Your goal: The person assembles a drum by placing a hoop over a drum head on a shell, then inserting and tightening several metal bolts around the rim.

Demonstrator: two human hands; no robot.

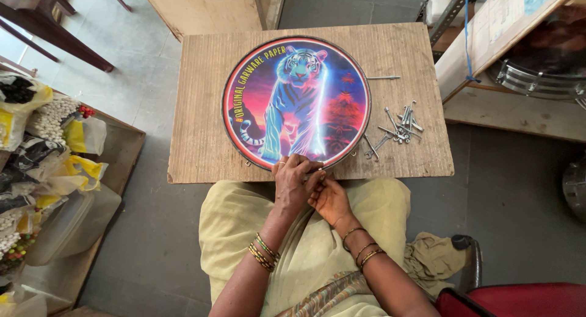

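Filling most of the view, one square, ridged brown wooden board [201, 109] lies across the seated person's lap, giving a flat bench at arm's reach. One round drum head with a dark metal rim and a bright tiger print in blue, pink and red [296, 103] lies flat on it, centred and pushed toward the near edge, so its rim sits right under the hands. Both hands meet at that near rim: the left hand [293, 183] curls over the edge, fingers pinched narrow on the hoop, while the right hand [328, 198] closes beside it on something too small to make out. Small silver tension bolts and hooks [400, 126], roughly ten, lie loosely heaped near the board's right edge; one more silver rod [383, 78] lies apart toward the far right corner.
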